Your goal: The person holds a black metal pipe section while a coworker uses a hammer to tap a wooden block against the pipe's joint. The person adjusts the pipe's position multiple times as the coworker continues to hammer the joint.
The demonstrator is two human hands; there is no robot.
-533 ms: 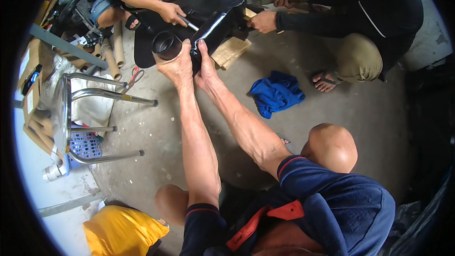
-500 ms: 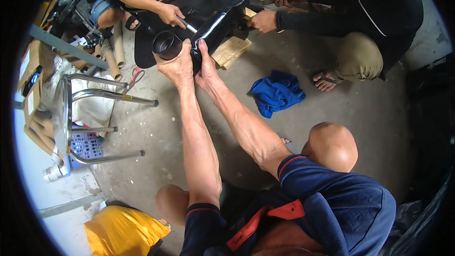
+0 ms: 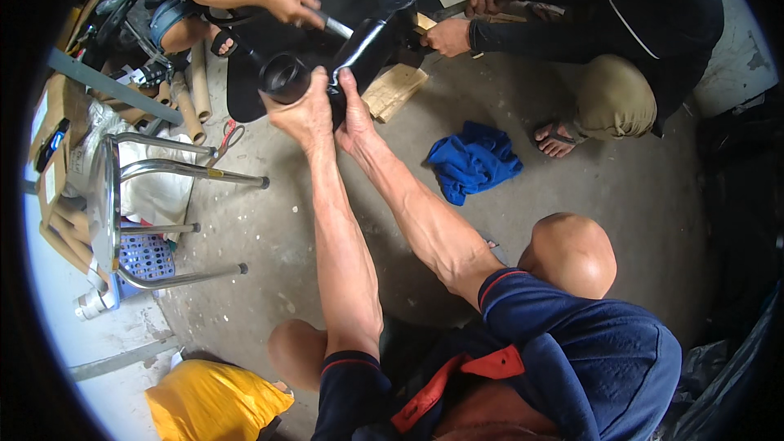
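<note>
Both my hands are closed around a black pipe-like part (image 3: 359, 51), which has a round open end (image 3: 284, 78) at its left and a glossy tube running up to the right. My left hand (image 3: 300, 118) grips it beside the open end, thumb on top. Close by, my right hand (image 3: 354, 118) holds it with the thumb along the tube. At upper left, another person's hand (image 3: 294, 3) holds a grey metal bar (image 3: 335, 27) whose end meets the tube. A person in black sleeves holds a wood piece (image 3: 425, 23) near the tube's far end, and a grey bar (image 3: 451, 11) in the other hand.
Below the part lies a black panel (image 3: 249, 90), with wooden pieces (image 3: 395, 91) beside it. A blue cloth (image 3: 474, 163) is on the floor to the right. At left are a metal stool (image 3: 106, 196), scissors (image 3: 230, 137) and cardboard tubes (image 3: 186, 106). A yellow bag (image 3: 212, 400) sits near left.
The upper-left person's hand and metal bar have shifted right and up along the tube, with the hand now blurred. My hands keep their grip, nearly still.
</note>
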